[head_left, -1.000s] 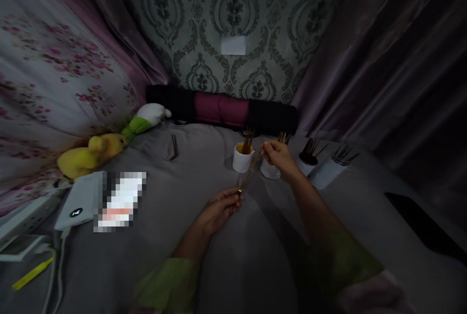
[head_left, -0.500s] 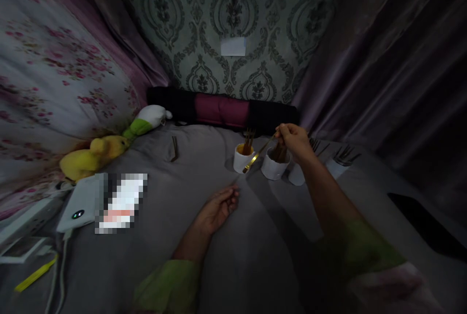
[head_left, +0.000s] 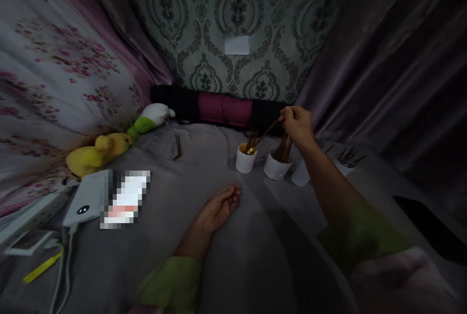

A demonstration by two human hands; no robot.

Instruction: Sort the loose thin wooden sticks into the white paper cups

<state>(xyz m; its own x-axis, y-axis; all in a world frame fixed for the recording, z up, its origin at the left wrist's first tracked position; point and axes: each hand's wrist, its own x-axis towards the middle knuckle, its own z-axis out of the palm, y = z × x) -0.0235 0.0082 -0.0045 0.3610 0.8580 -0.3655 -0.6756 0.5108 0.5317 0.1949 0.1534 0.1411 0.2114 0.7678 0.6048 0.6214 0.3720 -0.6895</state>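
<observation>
Stick (head_left: 265,133) is slanting down from our right hand (head_left: 298,122), its lower end now showing at the mouth of the leftmost white pot (head_left: 245,162); half a second ago that end was hanging lower, in front of the pot's wall. Our right hand is hanging higher than it was then, and we are clamping the upper end between thumb and fingertips. Our left hand (head_left: 220,204), which was touching the lower end a second ago, is keeping near the sheet (head_left: 164,236), well apart from the stick, fingers loosely curled.

The stick is looking slim, straight and gold-coloured, and its flat lower end is catching the light. Behind that end, other sticks (head_left: 251,135) are standing in the pot, whose inside is showing yellow. We cannot tell whether the end is touching them or the rim.
</observation>
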